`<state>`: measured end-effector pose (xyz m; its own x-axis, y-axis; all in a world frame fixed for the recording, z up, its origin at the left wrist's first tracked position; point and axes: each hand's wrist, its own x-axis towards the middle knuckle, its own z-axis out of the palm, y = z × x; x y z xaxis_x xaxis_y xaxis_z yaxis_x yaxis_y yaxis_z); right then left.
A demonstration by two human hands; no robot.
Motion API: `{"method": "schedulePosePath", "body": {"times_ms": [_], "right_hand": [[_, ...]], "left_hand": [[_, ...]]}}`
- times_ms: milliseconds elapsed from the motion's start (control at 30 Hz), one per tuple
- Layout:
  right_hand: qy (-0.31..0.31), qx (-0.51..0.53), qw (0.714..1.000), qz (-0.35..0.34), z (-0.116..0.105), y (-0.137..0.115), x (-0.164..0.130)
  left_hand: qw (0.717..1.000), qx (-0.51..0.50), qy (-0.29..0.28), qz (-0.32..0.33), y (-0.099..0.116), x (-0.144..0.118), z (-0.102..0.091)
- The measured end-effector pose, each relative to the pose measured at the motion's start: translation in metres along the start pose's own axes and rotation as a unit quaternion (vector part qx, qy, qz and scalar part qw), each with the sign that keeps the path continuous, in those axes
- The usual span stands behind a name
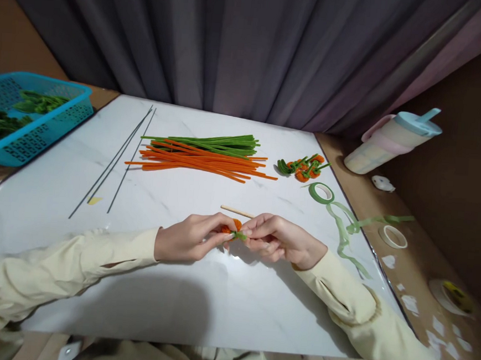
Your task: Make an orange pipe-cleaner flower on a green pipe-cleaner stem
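My left hand (192,237) pinches a small orange pipe-cleaner piece (237,223) between thumb and fingers. At its base, a green end (239,235) is gripped by the fingertips of my right hand (283,240). Both hands meet just above the white tabletop (164,296). A thin wooden stick (235,210) shows beyond the right fingers; whether they hold it I cannot tell. Farther back lie orange pipe cleaners (200,160) and green pipe cleaners (235,142) in a loose pile. To their right are several small orange-and-green pieces (303,175).
Thin dark rods (119,159) lie at left, near a blue basket (31,137) of green leafy pieces. At right are a roll of green tape (312,192), loose green strips (342,240), a white ring (393,236), a tumbler (376,149) and paper scraps (409,304). Curtains (242,47) hang behind.
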<state>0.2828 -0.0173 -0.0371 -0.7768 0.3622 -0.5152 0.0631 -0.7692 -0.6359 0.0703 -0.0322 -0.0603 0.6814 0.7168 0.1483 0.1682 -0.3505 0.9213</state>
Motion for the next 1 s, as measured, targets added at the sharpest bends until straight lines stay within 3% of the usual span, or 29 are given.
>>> {"method": "schedulePosePath", "body": {"times_ms": [100, 167, 200, 267, 367, 533, 600, 667, 767, 900, 1000], "right_hand": [[0.041, -0.044, 0.998, -0.028, 0.006, 0.001, -0.002], [0.122, -0.149, 0.976, -0.096, 0.012, 0.003, -0.003], [0.172, -0.22, 0.95, -0.139, 0.015, 0.004, -0.003], [0.259, -0.365, 0.867, -0.217, 0.019, 0.007, -0.003], [0.317, -0.498, 0.756, -0.284, 0.022, 0.012, 0.001], [0.353, -0.561, 0.676, -0.322, 0.021, 0.022, 0.011], [0.36, -0.582, 0.651, -0.328, 0.02, 0.025, 0.013], [0.361, -0.599, 0.629, -0.339, 0.018, 0.026, 0.013], [0.364, -0.63, 0.566, -0.387, 0.018, 0.027, 0.011], [0.381, -0.678, 0.446, -0.444, 0.02, 0.029, 0.011], [0.379, -0.692, 0.409, -0.459, 0.023, 0.031, 0.013]], "left_hand": [[0.999, 0.002, 0.032, 0.006, -0.002, -0.001, 0.001], [0.998, -0.034, 0.051, -0.016, 0.0, 0.002, 0.001], [0.996, -0.06, 0.055, -0.034, 0.002, 0.003, 0.001], [0.989, -0.116, 0.054, -0.076, 0.006, 0.008, 0.0], [0.977, -0.172, 0.046, -0.12, 0.01, 0.012, -0.001], [0.974, -0.171, 0.038, -0.14, 0.005, 0.015, -0.001], [0.982, -0.123, 0.036, -0.137, 0.005, 0.016, -0.005], [0.993, 0.002, 0.065, -0.103, 0.008, 0.017, -0.01], [0.969, 0.211, 0.129, -0.027, 0.018, 0.016, -0.016], [0.944, 0.319, 0.072, 0.033, 0.027, 0.011, -0.012], [0.903, 0.418, 0.047, 0.086, 0.026, 0.006, -0.005]]}}
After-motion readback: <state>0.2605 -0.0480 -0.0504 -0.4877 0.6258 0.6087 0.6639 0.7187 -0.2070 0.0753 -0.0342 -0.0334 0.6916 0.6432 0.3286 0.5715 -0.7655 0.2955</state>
